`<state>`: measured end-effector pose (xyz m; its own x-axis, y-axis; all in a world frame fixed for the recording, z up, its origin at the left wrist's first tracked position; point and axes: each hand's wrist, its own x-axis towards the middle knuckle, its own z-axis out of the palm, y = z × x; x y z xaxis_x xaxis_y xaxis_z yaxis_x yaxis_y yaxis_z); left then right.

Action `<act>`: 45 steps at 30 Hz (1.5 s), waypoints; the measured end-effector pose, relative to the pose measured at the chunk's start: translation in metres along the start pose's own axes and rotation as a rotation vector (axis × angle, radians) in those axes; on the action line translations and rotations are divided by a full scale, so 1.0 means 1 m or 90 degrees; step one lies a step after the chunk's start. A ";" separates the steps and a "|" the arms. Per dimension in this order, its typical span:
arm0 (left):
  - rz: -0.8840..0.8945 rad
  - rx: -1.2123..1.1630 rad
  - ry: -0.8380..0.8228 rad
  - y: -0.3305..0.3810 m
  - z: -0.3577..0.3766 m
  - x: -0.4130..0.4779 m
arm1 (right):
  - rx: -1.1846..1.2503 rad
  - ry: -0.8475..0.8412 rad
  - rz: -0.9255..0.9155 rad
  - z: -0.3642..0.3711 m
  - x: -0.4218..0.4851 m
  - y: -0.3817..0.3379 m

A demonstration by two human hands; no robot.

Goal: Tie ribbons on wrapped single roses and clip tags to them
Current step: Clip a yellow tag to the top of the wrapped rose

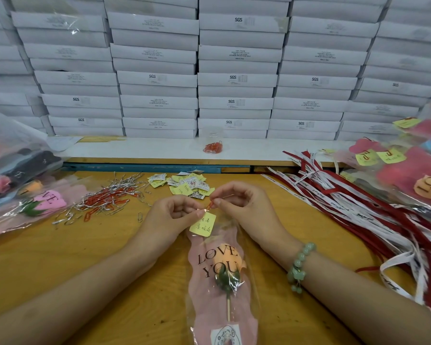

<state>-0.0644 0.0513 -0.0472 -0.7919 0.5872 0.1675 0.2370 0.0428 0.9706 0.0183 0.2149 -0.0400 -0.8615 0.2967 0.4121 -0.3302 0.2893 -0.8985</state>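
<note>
A wrapped single rose (219,270) lies lengthwise on the wooden table (115,245), in pink paper and clear film printed LOVE YOU, its orange bud in the middle. A yellow handwritten tag (204,225) sits at the wrap's far end. My left hand (169,217) pinches the tag's top edge together with the film. My right hand (237,205) pinches a red paper clip (210,204) at that same edge. A green bead bracelet (299,265) circles my right wrist.
Loose red and silver paper clips (102,200) lie at left, spare yellow tags (187,186) behind my hands. Red and white ribbons (353,202) spread at right. Wrapped roses are piled at left (23,192) and right (413,168). White boxes (234,80) are stacked behind.
</note>
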 end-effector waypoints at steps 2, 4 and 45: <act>0.006 -0.011 -0.005 0.001 0.000 -0.001 | 0.011 -0.006 -0.004 0.000 0.000 0.000; 0.012 -0.011 -0.007 0.002 0.000 -0.002 | 0.017 -0.012 -0.003 0.001 -0.001 0.001; 0.013 0.013 -0.021 0.001 0.000 -0.001 | -0.071 -0.017 -0.016 0.002 -0.002 0.000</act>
<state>-0.0635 0.0505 -0.0462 -0.7681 0.6144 0.1804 0.2640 0.0472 0.9634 0.0195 0.2125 -0.0413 -0.8636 0.2646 0.4293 -0.3085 0.3962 -0.8648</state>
